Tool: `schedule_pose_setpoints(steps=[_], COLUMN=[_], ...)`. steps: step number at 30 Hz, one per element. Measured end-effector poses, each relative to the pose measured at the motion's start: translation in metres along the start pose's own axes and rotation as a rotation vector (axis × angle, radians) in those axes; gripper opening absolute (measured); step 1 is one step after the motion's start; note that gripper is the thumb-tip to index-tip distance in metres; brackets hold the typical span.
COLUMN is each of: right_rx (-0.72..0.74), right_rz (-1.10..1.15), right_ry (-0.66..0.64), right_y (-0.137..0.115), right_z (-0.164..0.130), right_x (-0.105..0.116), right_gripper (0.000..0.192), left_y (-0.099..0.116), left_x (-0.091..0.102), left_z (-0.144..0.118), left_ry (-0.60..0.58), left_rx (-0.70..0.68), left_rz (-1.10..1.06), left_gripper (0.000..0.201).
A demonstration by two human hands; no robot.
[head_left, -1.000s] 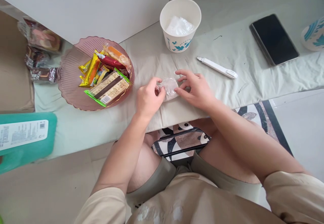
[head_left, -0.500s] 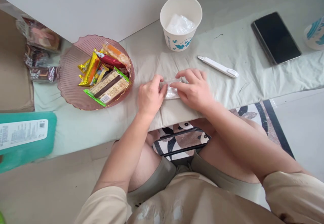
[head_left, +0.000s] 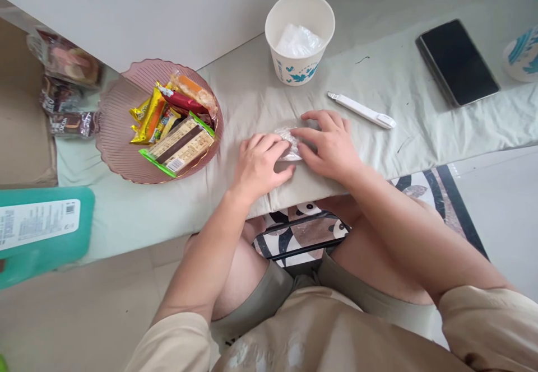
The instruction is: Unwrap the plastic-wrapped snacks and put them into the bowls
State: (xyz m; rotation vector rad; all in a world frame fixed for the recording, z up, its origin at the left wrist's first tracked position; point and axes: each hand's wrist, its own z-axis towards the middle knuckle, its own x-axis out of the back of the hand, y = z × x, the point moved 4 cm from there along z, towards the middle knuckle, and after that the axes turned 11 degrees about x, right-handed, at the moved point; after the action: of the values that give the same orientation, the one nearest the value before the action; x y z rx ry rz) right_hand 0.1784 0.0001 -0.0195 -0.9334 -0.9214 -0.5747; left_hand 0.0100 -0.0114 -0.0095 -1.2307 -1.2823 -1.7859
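Observation:
On the cloth in front of me lies a crumpled piece of clear plastic film [head_left: 291, 147], partly covered by my fingers. My left hand [head_left: 261, 164] rests at its left side, fingers stretched out and thumb apart, fingertips touching the film. From the other side my right hand [head_left: 330, 143] touches it with spread, slightly bent fingers. Beyond the hands stands a white paper cup [head_left: 297, 72] with blue leaf prints, and more clear plastic [head_left: 299, 41] sits inside it. A white utility knife [head_left: 362, 110] lies to the right of my right hand.
A pink ribbed plate [head_left: 113, 136] holds several wrapped snacks [head_left: 179, 142] at left. Packaged snacks [head_left: 72, 124] lie beyond it, near a white board [head_left: 168, 13]. A green labelled package [head_left: 82, 237] is at the left edge. A phone [head_left: 459, 61] and another cup [head_left: 521, 58] are at right.
My left hand's fingers have opened from a pinch and now lie flatter over the film. The right hand has shifted slightly right, its fingers spread. The film looks more bunched up.

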Motion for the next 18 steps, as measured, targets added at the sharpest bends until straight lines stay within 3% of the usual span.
schedule_pose_setpoints(steps=[2,5,7,10,14,18], right_rx=[-0.003,0.01,0.063,0.144,-0.015,-0.156], right_rz=[0.057,0.143,0.233,0.462,0.844,0.983], right_ry=[0.049,0.102,0.124,0.128,0.075,0.118], right_y=[0.004,0.01,0.012,0.01,0.009,0.011], right_z=[0.0,0.0,0.001,0.001,0.0,0.0], right_x=[0.002,0.006,0.01,0.013,0.002,0.0], right_gripper=[0.037,0.047,0.051,0.056,0.061,0.054], left_y=[-0.002,-0.005,-0.009,-0.02,-0.023,-0.021], left_x=[-0.001,0.002,0.005,0.004,-0.008,-0.01], left_z=[0.002,0.004,0.005,0.008,0.012,0.015], left_ry=[-0.026,0.044,0.108,0.121,-0.029,-0.064], left_rx=[0.026,0.05,0.107,0.298,0.531,0.622], left_rz=[-0.006,-0.102,-0.3,-0.774,-1.299,-1.438], left_gripper=[0.03,0.02,0.017,0.017,0.016,0.017])
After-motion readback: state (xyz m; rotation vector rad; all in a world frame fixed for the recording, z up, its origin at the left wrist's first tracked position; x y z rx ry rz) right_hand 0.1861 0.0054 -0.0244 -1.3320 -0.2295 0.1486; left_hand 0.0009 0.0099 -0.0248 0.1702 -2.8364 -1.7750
